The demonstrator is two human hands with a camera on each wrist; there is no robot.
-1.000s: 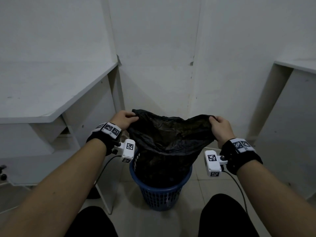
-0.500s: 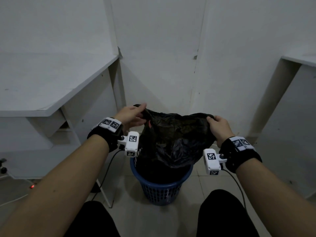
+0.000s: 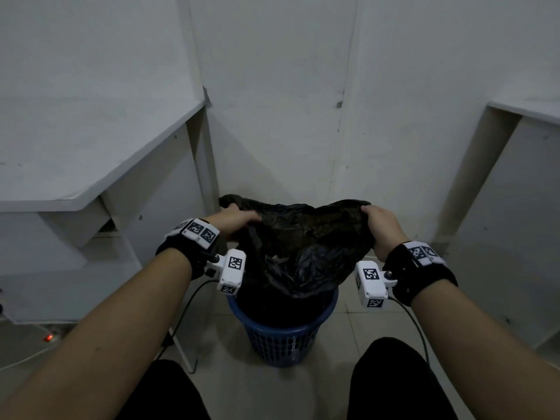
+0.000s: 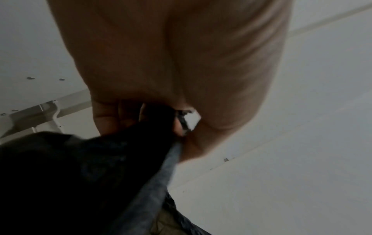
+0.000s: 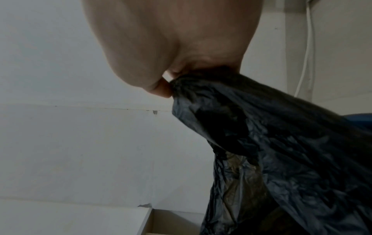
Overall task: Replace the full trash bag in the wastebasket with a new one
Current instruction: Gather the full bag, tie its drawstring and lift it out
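- A white laminate bench [image 3: 91, 165] stands at the left against the wall.
- The left hand [image 3: 233, 218] has its fingers curled tight on the left top edge of a crinkled black plastic trash bag [image 3: 303, 247].
- The bag hangs stretched between both hands, its lower part inside a round blue perforated plastic wastebasket [image 3: 281, 338] on the tiled floor [image 3: 339, 374].
- The right hand [image 3: 381, 225] clamps the bag's right top edge.

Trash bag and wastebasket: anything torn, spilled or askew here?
Nothing stands out. Both hands, left hand and right hand, grip the black trash bag by its top corners above the upright blue wastebasket; no spill visible.
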